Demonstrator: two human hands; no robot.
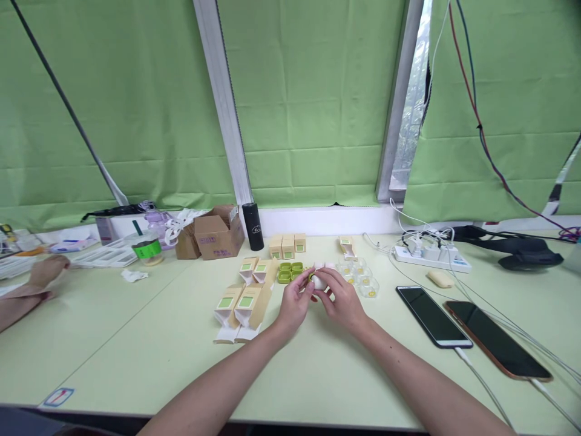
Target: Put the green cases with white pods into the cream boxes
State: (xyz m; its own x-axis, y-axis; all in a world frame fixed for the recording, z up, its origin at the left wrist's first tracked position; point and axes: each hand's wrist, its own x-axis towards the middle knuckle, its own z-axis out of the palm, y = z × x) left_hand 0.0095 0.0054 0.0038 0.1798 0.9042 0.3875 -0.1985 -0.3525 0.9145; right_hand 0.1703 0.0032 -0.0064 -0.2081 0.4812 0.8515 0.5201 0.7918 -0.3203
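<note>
Close together over the middle of the table, my left hand (pixel 296 298) and my right hand (pixel 341 298) both grip a small white rounded piece (pixel 319 283). A dark and yellow-green part shows at its left end, by my left fingertips; its kind I cannot make out. Behind my left hand sit several olive-green square cups (pixel 285 272). Just right of my right hand lie clear plastic cups (pixel 368 287) with yellow spots inside. Open cardboard boxes (pixel 249 303) with green labels lie left of my left hand, and closed small boxes (pixel 287 246) stand farther back.
A brown carton (pixel 218 233) and a black cylinder (pixel 253 226) stand at the back. Two phones (pixel 433 316) on cables lie right, before a power strip (pixel 431 257). A lidded drink cup (pixel 147 249) stands left, near another person's hand (pixel 48 270).
</note>
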